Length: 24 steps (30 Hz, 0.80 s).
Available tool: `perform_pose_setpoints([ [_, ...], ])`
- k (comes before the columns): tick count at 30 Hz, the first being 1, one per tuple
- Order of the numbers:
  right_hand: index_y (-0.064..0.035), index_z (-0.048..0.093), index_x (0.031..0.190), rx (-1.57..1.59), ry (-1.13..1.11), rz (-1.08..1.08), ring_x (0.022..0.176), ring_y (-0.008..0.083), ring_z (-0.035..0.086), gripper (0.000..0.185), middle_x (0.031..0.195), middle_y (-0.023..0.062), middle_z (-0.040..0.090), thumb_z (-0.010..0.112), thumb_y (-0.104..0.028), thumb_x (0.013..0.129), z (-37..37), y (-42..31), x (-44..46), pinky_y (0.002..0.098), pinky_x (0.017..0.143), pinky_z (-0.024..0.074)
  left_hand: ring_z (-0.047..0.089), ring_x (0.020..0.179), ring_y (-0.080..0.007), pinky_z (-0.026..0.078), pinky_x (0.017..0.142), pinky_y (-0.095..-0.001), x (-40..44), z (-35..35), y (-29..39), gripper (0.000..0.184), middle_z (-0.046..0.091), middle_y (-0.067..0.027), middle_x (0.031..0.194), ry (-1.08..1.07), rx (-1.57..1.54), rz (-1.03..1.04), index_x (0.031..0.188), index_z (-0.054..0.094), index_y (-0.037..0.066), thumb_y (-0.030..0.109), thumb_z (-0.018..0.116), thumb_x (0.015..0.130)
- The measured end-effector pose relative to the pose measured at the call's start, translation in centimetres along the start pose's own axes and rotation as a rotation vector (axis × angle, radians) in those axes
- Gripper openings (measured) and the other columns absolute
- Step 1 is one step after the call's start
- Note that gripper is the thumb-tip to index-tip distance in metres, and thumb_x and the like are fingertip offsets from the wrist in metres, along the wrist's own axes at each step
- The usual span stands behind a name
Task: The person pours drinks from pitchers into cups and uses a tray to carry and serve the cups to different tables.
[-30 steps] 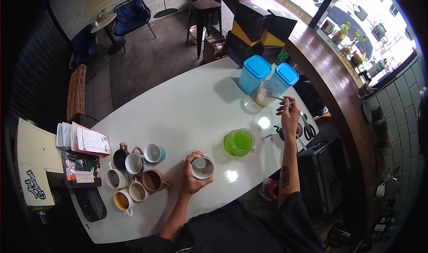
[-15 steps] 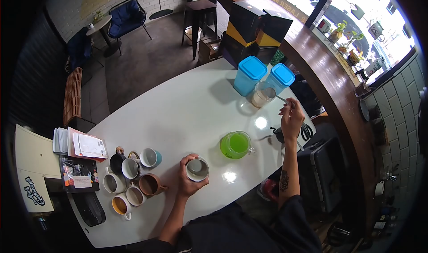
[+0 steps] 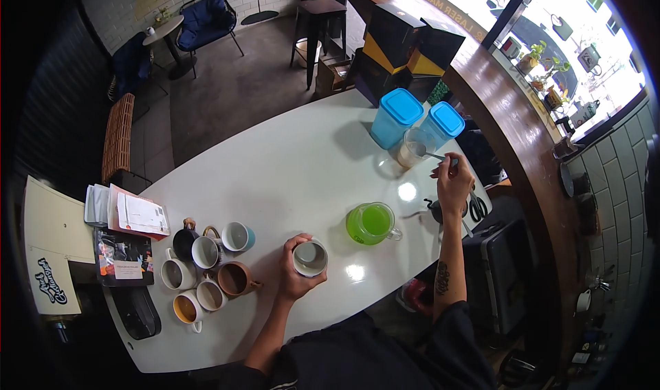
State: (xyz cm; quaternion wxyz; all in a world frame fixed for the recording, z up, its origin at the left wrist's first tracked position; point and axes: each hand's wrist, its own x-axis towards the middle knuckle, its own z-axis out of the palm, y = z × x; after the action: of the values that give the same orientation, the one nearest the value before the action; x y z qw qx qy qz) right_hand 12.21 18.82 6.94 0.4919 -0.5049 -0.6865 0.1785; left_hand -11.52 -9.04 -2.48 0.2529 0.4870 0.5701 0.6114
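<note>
My left hand (image 3: 295, 278) is wrapped around a pale cup (image 3: 311, 258) on the white table, its opening facing up. In my right hand (image 3: 454, 184), the fingers pinch the handle of a metal spoon (image 3: 437, 157). The spoon's bowl end reaches into a clear container (image 3: 411, 149) with something pale brownish inside. Behind that container stand two blue lidded canisters, a larger canister (image 3: 395, 125) and a smaller canister (image 3: 445, 120). Between my hands sits a glass jug (image 3: 369, 224) of bright green liquid, its handle to the right.
Several mugs cluster at the left, among them a brown mug (image 3: 234, 279) and an orange-lined mug (image 3: 187, 307). Papers (image 3: 137, 213) and a black tray (image 3: 135, 312) lie along the left edge. Scissors (image 3: 477, 204) rest beyond my right wrist. Black boxes (image 3: 392, 36) stand at the back.
The spoon's bowl has gone down into the clear container, and my right hand has tilted slightly. My left hand still holds the cup. The whole view has shifted a little.
</note>
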Motion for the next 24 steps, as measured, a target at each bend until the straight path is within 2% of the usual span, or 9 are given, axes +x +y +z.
perform_pose_setpoints([
  [2,0.0043,0.062,0.096,0.043,0.050,0.028,0.061,0.0189,0.071,0.010,0.068,0.0116,0.068,0.059,-0.004,0.091,0.3,0.4,0.0,0.0284,0.055,0.0550,0.051,0.119,-0.0249,0.042,0.102,-0.0388,-0.1,-0.1,-0.1,0.077,0.048,-0.0139,0.126,-0.058,-0.016,-0.041,0.125,0.038,0.008,-0.002,0.080,0.062],
  [5,0.0047,0.061,0.096,0.006,0.041,-0.003,0.061,0.0139,0.069,0.012,0.068,0.0081,0.066,0.059,-0.007,0.095,-0.1,-0.4,0.3,0.0259,0.054,0.0562,0.058,0.112,-0.0276,0.046,0.099,-0.0387,0.0,0.1,-0.2,0.075,0.055,-0.0164,0.121,-0.003,-0.008,-0.006,0.121,0.042,0.005,0.002,0.083,0.059],
  [8,0.0032,0.062,0.092,0.030,0.044,-0.007,0.059,0.0171,0.070,0.010,0.065,0.0104,0.068,0.063,-0.007,0.091,0.0,-0.7,0.6,0.0269,0.054,0.0539,0.057,0.112,-0.0279,0.045,0.099,-0.0387,0.2,0.0,0.2,0.075,0.054,-0.0167,0.121,-0.008,0.012,-0.011,0.121,0.042,0.005,0.002,0.083,0.059],
  [14,0.0024,0.063,0.090,-0.017,-0.011,-0.038,0.057,0.0175,0.070,0.015,0.066,0.0110,0.069,0.068,-0.012,0.090,0.9,1.5,1.1,0.0270,0.054,0.0530,0.056,0.114,-0.0281,0.044,0.100,-0.0387,0.2,0.1,0.0,0.075,0.054,-0.0173,0.122,-0.002,-0.004,-0.023,0.122,0.041,0.005,0.002,0.083,0.060],
  [15,0.0055,0.065,0.089,0.014,-0.027,-0.002,0.059,0.0112,0.067,0.016,0.067,0.0071,0.065,0.067,-0.009,0.092,1.2,1.2,0.9,0.0242,0.053,0.0553,0.056,0.114,-0.0281,0.044,0.100,-0.0387,0.3,0.1,0.1,0.075,0.054,-0.0173,0.122,-0.001,-0.002,-0.023,0.122,0.041,0.005,0.002,0.083,0.060],
  [22,0.0060,0.065,0.089,0.105,-0.007,0.038,0.060,0.0121,0.067,0.018,0.068,0.0075,0.066,0.067,-0.011,0.092,1.6,1.2,0.8,0.0250,0.053,0.0560,0.056,0.115,-0.0285,0.044,0.101,-0.0391,0.3,0.0,0.1,0.075,0.054,-0.0175,0.122,-0.003,0.010,-0.016,0.123,0.040,0.004,0.002,0.082,0.061],
  [24,0.0044,0.064,0.090,0.125,0.004,0.040,0.058,0.0168,0.069,0.018,0.066,0.0108,0.068,0.068,-0.013,0.091,1.6,1.6,0.8,0.0266,0.053,0.0543,0.055,0.115,-0.0287,0.044,0.101,-0.0392,0.4,0.1,0.1,0.075,0.054,-0.0176,0.122,-0.002,0.017,-0.007,0.123,0.040,0.004,0.002,0.083,0.061],
])
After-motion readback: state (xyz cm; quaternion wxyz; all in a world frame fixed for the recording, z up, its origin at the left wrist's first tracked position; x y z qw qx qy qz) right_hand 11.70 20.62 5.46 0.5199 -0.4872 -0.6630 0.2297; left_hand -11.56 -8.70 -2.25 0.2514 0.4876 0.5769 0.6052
